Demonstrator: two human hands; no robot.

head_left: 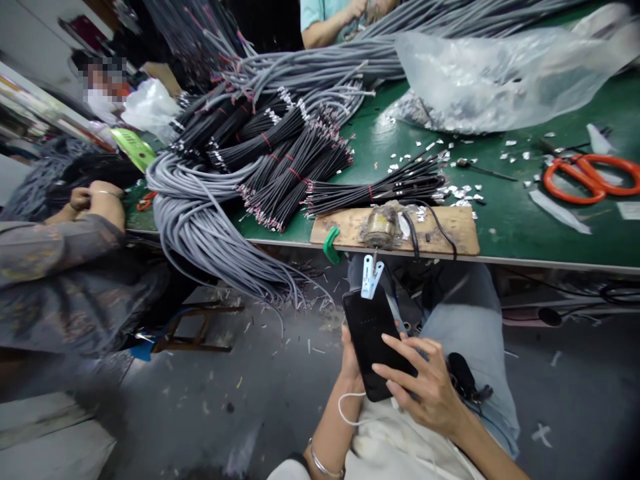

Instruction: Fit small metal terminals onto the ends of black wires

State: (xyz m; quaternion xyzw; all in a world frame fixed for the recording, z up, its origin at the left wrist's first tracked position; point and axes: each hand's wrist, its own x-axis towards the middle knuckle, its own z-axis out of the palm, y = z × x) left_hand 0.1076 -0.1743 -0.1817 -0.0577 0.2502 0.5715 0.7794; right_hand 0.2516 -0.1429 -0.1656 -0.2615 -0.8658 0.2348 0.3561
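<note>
A black phone (pixel 369 340) with a dark screen is held over my lap, below the table edge. My left hand (pixel 350 360) grips it from behind and along its left side. My right hand (pixel 425 383) lies over the phone's lower right, fingers spread and touching the screen. A thin white cord (pixel 345 410) loops by my left wrist. A light blue clip (pixel 371 279) hangs from the table edge just above the phone.
The green table (pixel 525 213) carries bundles of black cables (pixel 295 163), grey cables (pixel 200 227) spilling over the edge, a wooden board (pixel 450 230) with a small device, orange scissors (pixel 590 177) and a plastic bag (pixel 490 80). A person's arm (pixel 75 233) sits left; another person (pixel 330 17) stands behind.
</note>
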